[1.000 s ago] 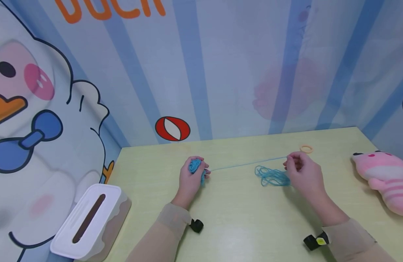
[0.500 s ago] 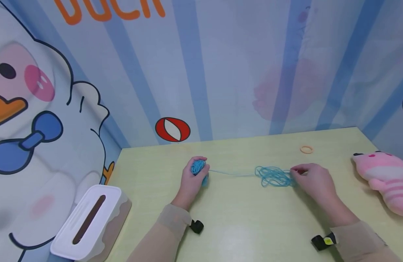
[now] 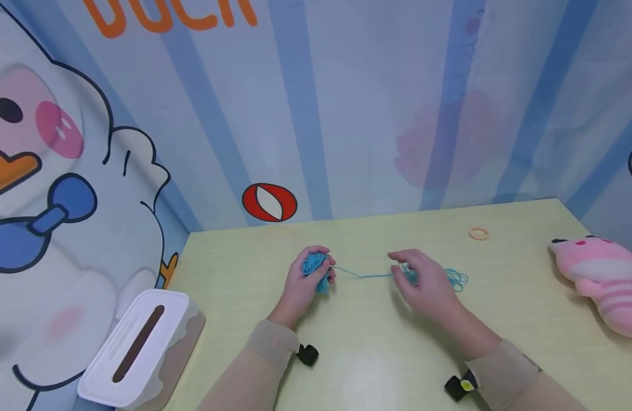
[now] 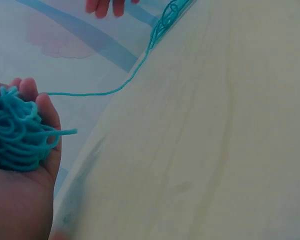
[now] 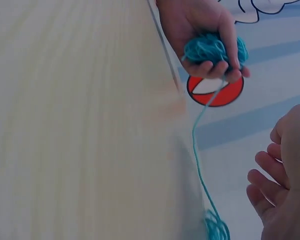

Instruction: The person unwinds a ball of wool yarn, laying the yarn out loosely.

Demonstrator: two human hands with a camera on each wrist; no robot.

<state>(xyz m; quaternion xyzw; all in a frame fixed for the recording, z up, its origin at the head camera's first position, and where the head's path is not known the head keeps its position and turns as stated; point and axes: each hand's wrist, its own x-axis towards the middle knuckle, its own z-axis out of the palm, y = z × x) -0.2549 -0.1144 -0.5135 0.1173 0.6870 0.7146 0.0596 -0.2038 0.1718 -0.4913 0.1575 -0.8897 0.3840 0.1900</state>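
Right hand (image 3: 429, 286) relaxed with nothing in its fingers, I see it nearest the pile (image 3: 457, 278), right of the frame's centre and stretched left-to-right, whose strand (image 3: 375, 276) runs left to the ball (image 3: 312, 264) my left hand (image 3: 297, 288) grips.

On my feed, the left hand's (image 3: 299, 288) own fingers hide part of the ball (image 3: 312, 264), and the left wrist view's edge crops it. Right of the ball, the right hand (image 3: 426, 288) covers some loose yarn (image 3: 457, 278); farther right, the toy (image 3: 606, 279) runs out of frame. Left of the ball, the box (image 3: 149, 351) loses its near base. Above it, I see only the lower lettering (image 3: 159, 25). The mark (image 3: 532, 362) on the right sleeve (image 3: 506, 374), below and right of the ball, is too small for me to read.
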